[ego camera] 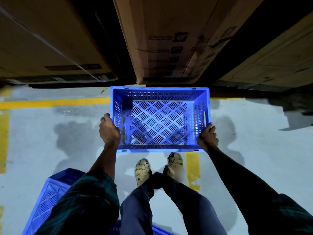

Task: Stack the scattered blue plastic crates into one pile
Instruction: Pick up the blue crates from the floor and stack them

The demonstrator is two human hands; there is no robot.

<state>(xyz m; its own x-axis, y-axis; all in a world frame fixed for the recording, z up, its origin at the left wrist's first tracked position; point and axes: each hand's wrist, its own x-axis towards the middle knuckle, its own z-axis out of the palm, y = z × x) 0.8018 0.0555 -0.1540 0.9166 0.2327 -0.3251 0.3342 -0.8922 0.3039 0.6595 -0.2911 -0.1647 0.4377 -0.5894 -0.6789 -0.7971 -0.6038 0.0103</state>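
An empty blue plastic crate [160, 119] with slotted walls and a lattice floor is held upright in front of me, above the grey floor. My left hand [109, 130] grips its left rim near the front corner. My right hand [207, 137] grips the right rim at the matching corner. A second blue crate [50, 194] lies at the lower left beside my left leg, partly hidden by my sleeve. More blue plastic [159, 230] shows between my legs at the bottom edge.
Large cardboard boxes [169, 39] stand in a row right behind the held crate. Yellow floor lines [54, 102] run along the left and one short stripe [192, 168] lies by my right foot. My sandalled feet [143, 171] stand just below the crate.
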